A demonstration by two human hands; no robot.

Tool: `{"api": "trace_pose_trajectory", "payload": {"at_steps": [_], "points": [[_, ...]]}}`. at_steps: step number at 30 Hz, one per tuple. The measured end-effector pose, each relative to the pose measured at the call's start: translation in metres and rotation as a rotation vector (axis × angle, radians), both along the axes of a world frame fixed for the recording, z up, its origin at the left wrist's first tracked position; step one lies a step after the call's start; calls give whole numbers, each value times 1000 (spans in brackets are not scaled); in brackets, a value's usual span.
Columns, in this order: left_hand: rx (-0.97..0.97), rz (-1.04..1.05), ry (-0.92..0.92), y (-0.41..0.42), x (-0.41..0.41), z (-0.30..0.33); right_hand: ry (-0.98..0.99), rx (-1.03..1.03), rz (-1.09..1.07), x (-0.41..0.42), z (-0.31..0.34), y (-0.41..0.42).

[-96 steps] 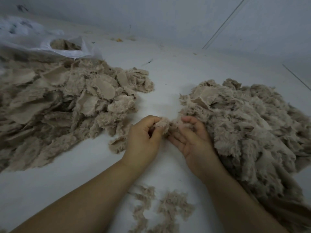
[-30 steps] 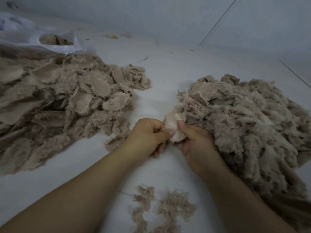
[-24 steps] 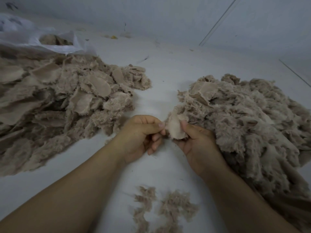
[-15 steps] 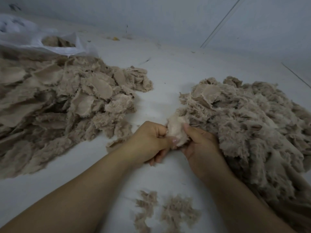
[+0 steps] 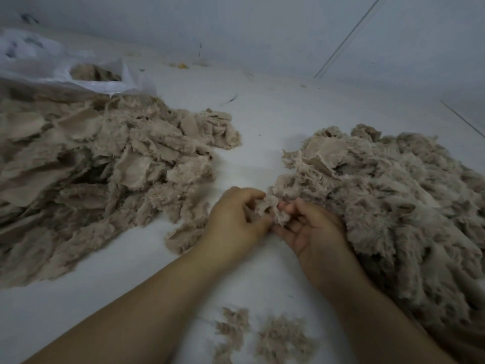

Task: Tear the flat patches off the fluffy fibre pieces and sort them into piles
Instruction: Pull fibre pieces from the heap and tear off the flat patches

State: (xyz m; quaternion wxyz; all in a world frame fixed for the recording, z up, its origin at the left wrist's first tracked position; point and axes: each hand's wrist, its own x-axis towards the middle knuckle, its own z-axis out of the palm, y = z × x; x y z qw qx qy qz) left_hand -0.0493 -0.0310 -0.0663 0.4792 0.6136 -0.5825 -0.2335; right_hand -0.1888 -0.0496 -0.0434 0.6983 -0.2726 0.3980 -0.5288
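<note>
A small beige fibre piece (image 5: pixel 273 210) sits between my two hands at the near edge of the fluffy pile (image 5: pixel 388 195) on the right. My left hand (image 5: pixel 233 224) pinches its left side with curled fingers. My right hand (image 5: pixel 312 229), palm partly up, pinches its right side with thumb and fingertips. A wide pile of flat patches (image 5: pixel 99 164) spreads over the left of the white surface.
A white plastic bag (image 5: pixel 78 74) holding more beige pieces lies at the back left. Small fibre tufts (image 5: pixel 265 337) lie near the front between my forearms. One loose piece (image 5: pixel 183 236) lies just left of my left hand. A wall rises behind.
The pale flat side of the piece showed between my thumbs earlier; now the piece looks crumpled and fluffy, and my right hand has turned palm up with looser fingers.
</note>
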Motion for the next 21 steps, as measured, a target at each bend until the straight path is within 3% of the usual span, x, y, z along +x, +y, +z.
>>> {"api": "trace_pose_trajectory", "payload": {"at_steps": [1, 2, 7, 12, 17, 21], "points": [[36, -30, -161, 0, -2, -1, 10, -2, -4, 0, 0, 0], [46, -51, -190, 0, -2, 0, 18, -7, -7, 0, 1, 1], [-43, -129, 161, 2, -2, 3, 41, -25, 17, 1, 1, 3], [-40, -90, 242, 2, -3, 5, 51, -96, 85, -1, -3, 5], [-59, -243, 317, 7, -4, 10, 131, -190, 224, -5, -1, 3], [-19, -259, 421, 9, -5, 14, 117, -73, 195, -2, 0, 4]]}}
